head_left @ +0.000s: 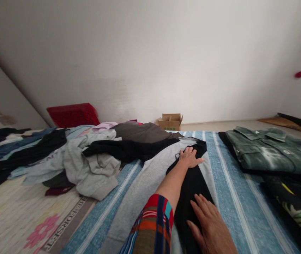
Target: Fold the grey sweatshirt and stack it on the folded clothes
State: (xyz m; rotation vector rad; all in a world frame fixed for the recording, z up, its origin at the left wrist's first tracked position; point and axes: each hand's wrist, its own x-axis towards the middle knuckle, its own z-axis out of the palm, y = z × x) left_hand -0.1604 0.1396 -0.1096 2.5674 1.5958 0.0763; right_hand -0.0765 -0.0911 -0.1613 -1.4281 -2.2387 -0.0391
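left hand (189, 158) lay open | right hand (212, 222) did too | nothing gripped, guess they were flattening the black sleeve (196, 181)

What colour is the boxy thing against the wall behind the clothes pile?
Red box, clearest in the head view.

Red boxy item (73, 114), open cardboard box (169, 124) near white wall (166, 63); floral cover (15, 208)
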